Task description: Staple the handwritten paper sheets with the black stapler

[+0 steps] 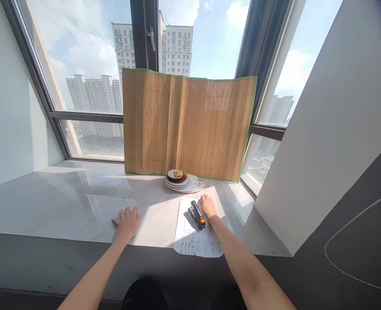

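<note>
My left hand (127,223) lies flat on the pale windowsill (152,224), fingers spread, holding nothing. My right hand (207,206) rests with curled fingers at the upper right of a sheet of paper (185,241) covered in handwriting; whatever its fingers might hold is hidden. Just left of this hand, a black stapler (197,214) with an orange patch at its near end lies on the sheet. The paper's near edge hangs slightly over the sill's front edge.
Beyond the paper stands a stack of plates (195,184), a small yellow item on top. A bamboo mat (190,125) with green edging leans upright against the windows. Small scraps (125,197) lie past my left hand. A white cord (330,241) hangs at right.
</note>
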`<state>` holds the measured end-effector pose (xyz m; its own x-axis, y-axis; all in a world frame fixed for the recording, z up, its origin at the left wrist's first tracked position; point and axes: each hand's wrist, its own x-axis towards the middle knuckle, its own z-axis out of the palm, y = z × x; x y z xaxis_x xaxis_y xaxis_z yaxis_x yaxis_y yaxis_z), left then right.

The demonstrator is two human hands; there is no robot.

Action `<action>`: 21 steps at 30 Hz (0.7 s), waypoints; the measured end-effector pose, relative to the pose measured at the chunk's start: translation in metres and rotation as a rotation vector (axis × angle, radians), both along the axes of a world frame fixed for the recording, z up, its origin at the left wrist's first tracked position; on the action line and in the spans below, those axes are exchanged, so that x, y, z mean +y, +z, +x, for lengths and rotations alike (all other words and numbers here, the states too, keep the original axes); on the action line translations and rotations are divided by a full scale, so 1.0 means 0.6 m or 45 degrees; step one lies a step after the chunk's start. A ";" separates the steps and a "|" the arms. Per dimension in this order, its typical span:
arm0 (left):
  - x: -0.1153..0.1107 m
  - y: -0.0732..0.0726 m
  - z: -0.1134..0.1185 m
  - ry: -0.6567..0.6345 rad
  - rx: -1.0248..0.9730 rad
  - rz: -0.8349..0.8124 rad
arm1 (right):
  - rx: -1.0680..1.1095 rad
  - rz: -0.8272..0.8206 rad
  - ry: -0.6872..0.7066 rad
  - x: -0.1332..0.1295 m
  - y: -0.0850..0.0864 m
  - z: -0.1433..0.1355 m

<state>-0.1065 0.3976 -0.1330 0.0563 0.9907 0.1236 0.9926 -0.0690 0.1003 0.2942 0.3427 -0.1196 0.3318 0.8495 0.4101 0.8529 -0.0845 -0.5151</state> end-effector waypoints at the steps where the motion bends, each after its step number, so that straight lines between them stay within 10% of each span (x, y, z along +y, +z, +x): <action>1: 0.002 -0.003 -0.001 -0.003 0.006 0.004 | 0.020 0.024 -0.034 -0.008 0.005 0.001; 8: 0.027 -0.038 -0.011 -0.021 0.033 0.082 | 0.238 0.157 -0.132 -0.096 -0.018 -0.077; 14: -0.001 0.000 -0.008 -0.053 -0.053 0.126 | 0.153 -0.009 -0.017 -0.132 -0.044 -0.103; 21: -0.095 0.017 0.149 -0.878 -0.309 0.104 | 0.168 0.023 0.116 -0.097 -0.036 -0.095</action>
<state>-0.0170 0.3406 -0.1226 0.6251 0.7271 0.2838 0.6715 -0.6863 0.2793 0.2375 0.2843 -0.1411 0.3059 0.8713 0.3838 0.7815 0.0005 -0.6239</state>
